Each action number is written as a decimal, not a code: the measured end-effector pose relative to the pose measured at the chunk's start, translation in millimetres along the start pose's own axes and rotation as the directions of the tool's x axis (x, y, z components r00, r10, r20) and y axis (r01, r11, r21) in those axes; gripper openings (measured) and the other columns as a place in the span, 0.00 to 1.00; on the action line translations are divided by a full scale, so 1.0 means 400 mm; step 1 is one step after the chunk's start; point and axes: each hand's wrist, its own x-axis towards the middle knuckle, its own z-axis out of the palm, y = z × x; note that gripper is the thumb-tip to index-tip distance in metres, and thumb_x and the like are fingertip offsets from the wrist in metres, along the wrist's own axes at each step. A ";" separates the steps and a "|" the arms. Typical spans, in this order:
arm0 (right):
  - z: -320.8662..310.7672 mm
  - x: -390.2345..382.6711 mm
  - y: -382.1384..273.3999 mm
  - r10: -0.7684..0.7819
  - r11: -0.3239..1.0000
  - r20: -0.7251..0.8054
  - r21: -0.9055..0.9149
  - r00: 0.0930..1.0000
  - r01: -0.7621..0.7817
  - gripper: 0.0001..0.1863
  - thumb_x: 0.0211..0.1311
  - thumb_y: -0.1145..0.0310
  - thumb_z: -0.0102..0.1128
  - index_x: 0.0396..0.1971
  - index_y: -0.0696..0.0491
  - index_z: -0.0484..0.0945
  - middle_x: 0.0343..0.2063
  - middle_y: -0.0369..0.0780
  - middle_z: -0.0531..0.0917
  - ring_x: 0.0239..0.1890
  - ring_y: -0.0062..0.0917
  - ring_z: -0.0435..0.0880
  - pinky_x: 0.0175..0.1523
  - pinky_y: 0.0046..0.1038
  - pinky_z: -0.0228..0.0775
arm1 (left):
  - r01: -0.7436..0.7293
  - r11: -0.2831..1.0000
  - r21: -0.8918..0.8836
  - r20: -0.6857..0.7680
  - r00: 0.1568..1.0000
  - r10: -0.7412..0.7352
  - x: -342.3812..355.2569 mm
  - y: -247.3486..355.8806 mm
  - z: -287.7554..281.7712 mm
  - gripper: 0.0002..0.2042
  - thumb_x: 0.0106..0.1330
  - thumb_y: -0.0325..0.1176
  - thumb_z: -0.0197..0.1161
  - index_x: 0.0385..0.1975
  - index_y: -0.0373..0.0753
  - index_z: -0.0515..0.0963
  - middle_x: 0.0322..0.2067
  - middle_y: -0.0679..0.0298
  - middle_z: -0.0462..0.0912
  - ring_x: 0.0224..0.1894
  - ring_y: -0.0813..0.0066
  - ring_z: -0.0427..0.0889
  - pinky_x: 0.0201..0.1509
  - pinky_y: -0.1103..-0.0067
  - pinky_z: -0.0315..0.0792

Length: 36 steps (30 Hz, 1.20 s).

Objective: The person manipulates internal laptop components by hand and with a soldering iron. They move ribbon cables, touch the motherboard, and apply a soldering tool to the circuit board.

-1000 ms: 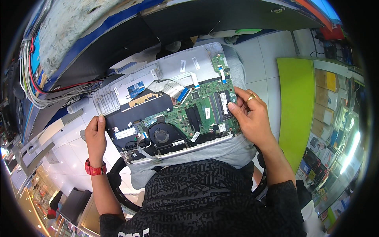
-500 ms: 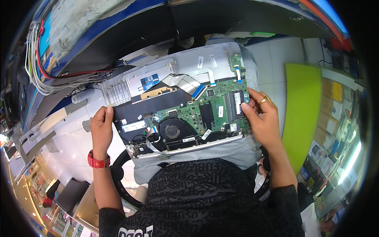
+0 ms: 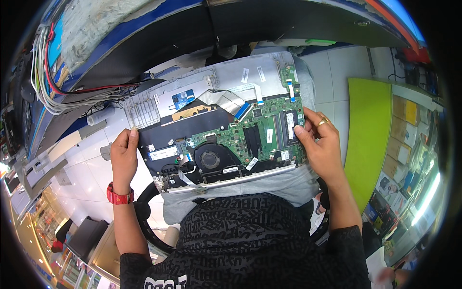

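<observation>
An opened laptop base [image 3: 231,72] lies inner side up across my lap, slightly tilted. My left hand [image 3: 125,151] pinches its left edge between thumb and fingers. At the right edge, my right hand [image 3: 320,144] grips it, thumb on top beside the memory module [image 3: 289,126] and most fingers at the rim. A green circuit board [image 3: 264,127] fills the right half. Next to it sit a round black cooling fan [image 3: 209,160] and a slim solid-state drive [image 3: 164,154]. A wide ribbon cable [image 3: 224,100] lies folded over the middle, its blue end loose-looking.
A dark workbench front [image 3: 260,24] curves across the far side. Grey and red cables [image 3: 60,98] hang at the far left. To the right stands a lime-green panel [image 3: 368,139] beside a glass showcase [image 3: 409,139]. Grey cloth [image 3: 178,207] lies beneath the laptop base.
</observation>
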 end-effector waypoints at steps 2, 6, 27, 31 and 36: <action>-0.001 0.001 0.000 -0.004 1.000 0.002 -0.014 1.000 0.004 0.22 0.64 0.74 0.69 0.59 0.61 0.81 0.30 0.34 0.74 0.28 0.15 0.68 0.35 0.21 0.65 | 0.022 1.000 0.004 0.000 1.000 -0.022 0.000 0.000 0.000 0.22 0.81 0.43 0.56 0.24 0.36 0.65 0.20 0.70 0.61 0.27 0.81 0.57 0.30 0.78 0.57; 0.001 0.001 -0.001 0.002 1.000 0.006 0.007 1.000 -0.002 0.22 0.65 0.74 0.69 0.58 0.61 0.80 0.30 0.35 0.74 0.28 0.15 0.68 0.35 0.21 0.65 | 0.007 1.000 -0.012 0.001 1.000 -0.007 -0.002 0.003 -0.002 0.22 0.81 0.43 0.56 0.24 0.35 0.66 0.20 0.70 0.61 0.27 0.81 0.57 0.30 0.78 0.57; -0.001 -0.001 -0.004 0.008 1.000 0.007 -0.007 1.000 -0.008 0.22 0.64 0.74 0.70 0.58 0.62 0.80 0.31 0.35 0.74 0.28 0.16 0.69 0.35 0.20 0.66 | -0.002 1.000 0.011 0.003 1.000 0.002 0.000 -0.007 -0.003 0.22 0.82 0.43 0.54 0.24 0.36 0.65 0.21 0.72 0.60 0.27 0.82 0.56 0.30 0.78 0.55; -0.001 -0.001 -0.004 0.008 1.000 0.001 -0.003 1.000 -0.008 0.22 0.64 0.73 0.70 0.58 0.61 0.81 0.30 0.34 0.74 0.28 0.16 0.69 0.35 0.21 0.66 | -0.022 1.000 0.015 0.004 1.000 0.022 -0.001 -0.009 -0.001 0.22 0.82 0.45 0.53 0.25 0.37 0.67 0.22 0.75 0.60 0.27 0.84 0.55 0.29 0.81 0.53; -0.002 0.000 -0.005 0.004 1.000 -0.003 -0.009 1.000 -0.004 0.22 0.65 0.72 0.69 0.58 0.61 0.81 0.30 0.35 0.74 0.28 0.17 0.69 0.35 0.21 0.67 | -0.027 0.999 0.020 0.013 1.000 0.027 0.003 -0.013 -0.003 0.22 0.83 0.45 0.52 0.25 0.37 0.67 0.22 0.75 0.60 0.27 0.84 0.55 0.30 0.80 0.54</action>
